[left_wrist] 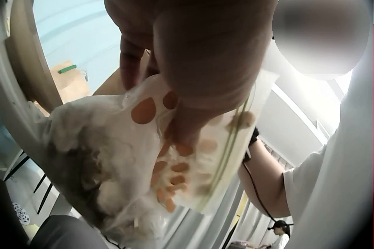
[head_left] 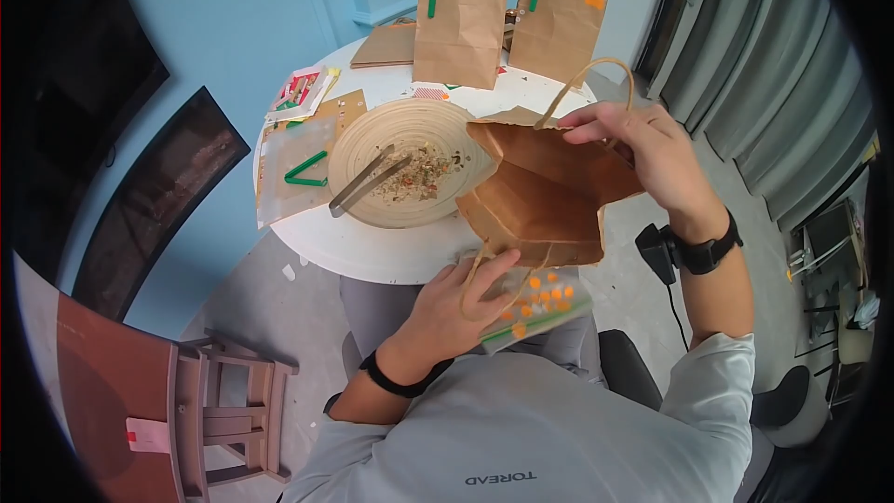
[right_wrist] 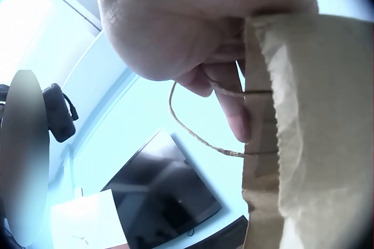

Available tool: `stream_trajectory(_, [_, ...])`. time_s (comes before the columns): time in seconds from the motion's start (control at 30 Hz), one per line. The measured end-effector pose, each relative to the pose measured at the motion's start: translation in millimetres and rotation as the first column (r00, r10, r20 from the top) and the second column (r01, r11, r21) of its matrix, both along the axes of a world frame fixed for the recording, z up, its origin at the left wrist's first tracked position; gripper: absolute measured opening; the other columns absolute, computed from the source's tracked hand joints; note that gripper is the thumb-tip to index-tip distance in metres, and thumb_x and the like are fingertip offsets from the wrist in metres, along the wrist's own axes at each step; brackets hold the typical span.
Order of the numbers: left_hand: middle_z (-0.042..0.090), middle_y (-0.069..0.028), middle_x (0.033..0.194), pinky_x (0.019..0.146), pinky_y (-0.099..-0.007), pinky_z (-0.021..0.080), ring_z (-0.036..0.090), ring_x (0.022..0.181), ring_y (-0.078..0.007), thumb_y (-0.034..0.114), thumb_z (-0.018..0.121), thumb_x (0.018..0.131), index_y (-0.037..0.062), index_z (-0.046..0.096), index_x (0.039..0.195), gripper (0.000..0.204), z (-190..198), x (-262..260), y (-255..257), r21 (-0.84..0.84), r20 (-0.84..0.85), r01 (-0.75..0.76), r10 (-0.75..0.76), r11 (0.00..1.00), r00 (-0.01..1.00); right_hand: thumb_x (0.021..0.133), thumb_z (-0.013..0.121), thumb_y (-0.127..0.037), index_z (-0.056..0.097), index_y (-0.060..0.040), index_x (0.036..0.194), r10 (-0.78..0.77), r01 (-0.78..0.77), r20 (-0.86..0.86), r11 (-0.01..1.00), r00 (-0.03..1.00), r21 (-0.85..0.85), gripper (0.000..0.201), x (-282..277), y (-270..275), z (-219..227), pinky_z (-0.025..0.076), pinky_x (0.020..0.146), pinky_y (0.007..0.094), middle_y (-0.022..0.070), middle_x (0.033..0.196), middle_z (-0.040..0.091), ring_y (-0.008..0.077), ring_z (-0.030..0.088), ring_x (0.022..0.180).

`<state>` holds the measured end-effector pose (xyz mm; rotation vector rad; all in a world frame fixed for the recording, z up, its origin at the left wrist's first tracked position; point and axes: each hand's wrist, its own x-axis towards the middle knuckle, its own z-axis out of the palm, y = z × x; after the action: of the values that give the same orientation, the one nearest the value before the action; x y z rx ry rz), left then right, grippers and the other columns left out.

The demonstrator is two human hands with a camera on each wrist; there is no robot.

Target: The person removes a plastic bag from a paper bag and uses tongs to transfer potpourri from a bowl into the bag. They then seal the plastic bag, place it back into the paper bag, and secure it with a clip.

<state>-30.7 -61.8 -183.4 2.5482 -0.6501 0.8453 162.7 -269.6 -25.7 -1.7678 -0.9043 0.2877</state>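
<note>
An opened brown paper bag with twisted handles tilts toward me at the table's near right side, its inside showing. My right hand grips its far rim; in the right wrist view, fingers reach past the torn-looking edge beside a handle. My left hand is at the near rim, with the near handle looped over its fingers. It also pinches a clear zip bag with orange dots and a green seal strip. In the left wrist view the zip bag bulges with whitish contents, and the thumb lies against it.
On the round white table a woven round tray holds dried bits and metal tongs. Two paper bags with green clips stand behind. A green clip lies on clear bags at left. A wooden chair stands lower left.
</note>
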Motion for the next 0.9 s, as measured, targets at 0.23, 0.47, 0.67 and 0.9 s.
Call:
stream_trajectory(0.23, [0.075, -0.0144, 0.106, 0.067, -0.0345, 0.060, 0.075, 0.085, -0.0293, 0.011, 0.079, 0.080, 0.0062, 0.077, 0.100, 0.020, 9.8, -55.3, 67.8, -0.196, 0.069, -0.208, 0.225, 0.958, 0.972, 0.111, 0.051, -0.030, 0.076, 0.0081, 0.115, 0.059, -0.062, 0.055, 0.996, 0.997, 0.067, 0.046, -10.0, -1.5, -25.9, 0.053, 0.094, 0.0324, 0.0129, 0.113, 0.077, 0.0191, 0.068, 0.103])
stream_trajectory(0.47, [0.075, -0.0134, 0.111, 0.089, -0.0336, 0.057, 0.072, 0.102, -0.0215, 0.021, 0.056, 0.111, -0.0038, 0.072, 0.116, 0.029, 4.5, -90.5, 135.4, -0.730, 0.181, -0.351, 0.661, 0.586, 0.728, 0.111, 0.051, -0.029, 0.075, 0.0068, 0.118, 0.065, -0.076, 0.190, 0.996, 0.980, 0.054, 0.043, -18.0, 3.0, -26.0, 0.054, 0.094, 0.0338, 0.0164, 0.110, 0.077, 0.0225, 0.070, 0.103])
stream_trajectory(0.67, [0.066, -0.0170, 0.137, 0.103, -0.0421, 0.054, 0.066, 0.122, -0.0248, 0.018, 0.056, 0.111, -0.0073, 0.055, 0.142, 0.040, 55.5, -40.9, 118.2, -0.909, 0.288, 0.203, 0.196, 0.363, 0.938, 0.110, 0.051, -0.027, 0.075, 0.0060, 0.118, 0.077, -0.084, 0.196, 0.996, 0.978, 0.029, 0.042, -17.3, 9.1, -15.6, 0.054, 0.095, 0.0344, 0.0173, 0.111, 0.077, 0.0237, 0.071, 0.106])
stream_trajectory(0.9, [0.069, -0.0207, 0.122, 0.096, -0.0411, 0.057, 0.070, 0.106, -0.0252, 0.011, 0.067, 0.103, -0.0001, 0.061, 0.111, 0.016, 57.8, 10.2, 82.1, -0.758, 0.512, 0.457, -0.011, 0.465, 0.859, 0.107, 0.052, -0.028, 0.076, 0.0050, 0.115, -0.005, 0.009, 0.131, 0.999, 0.991, -0.037, 0.042, -12.1, 13.8, -3.0, 0.053, 0.096, 0.0332, 0.0161, 0.108, 0.078, 0.0225, 0.071, 0.105])
